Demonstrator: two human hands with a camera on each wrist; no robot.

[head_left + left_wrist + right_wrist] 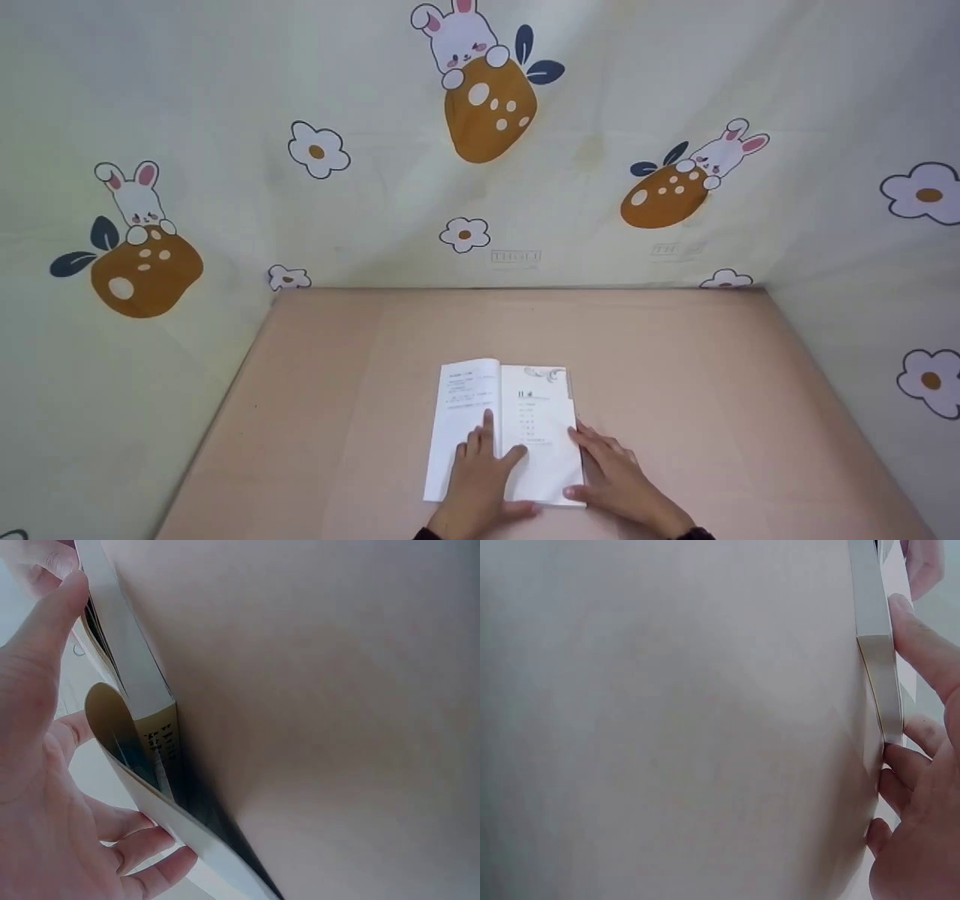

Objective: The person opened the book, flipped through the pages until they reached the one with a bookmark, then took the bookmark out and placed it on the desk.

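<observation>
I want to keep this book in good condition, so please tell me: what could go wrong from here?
The left page curves beside the spine; if the left hand lifts, it may spring over and the place could be lost. Pressing harder might crease it there. The right hand touches the right side of the book, so a sideways slip could shift it on the table.

Heading "目录" [525, 394] on book's right page [540, 424]; faint "TH…" lettering [516, 257] on wall [375, 210]; rest unreadable.
</observation>
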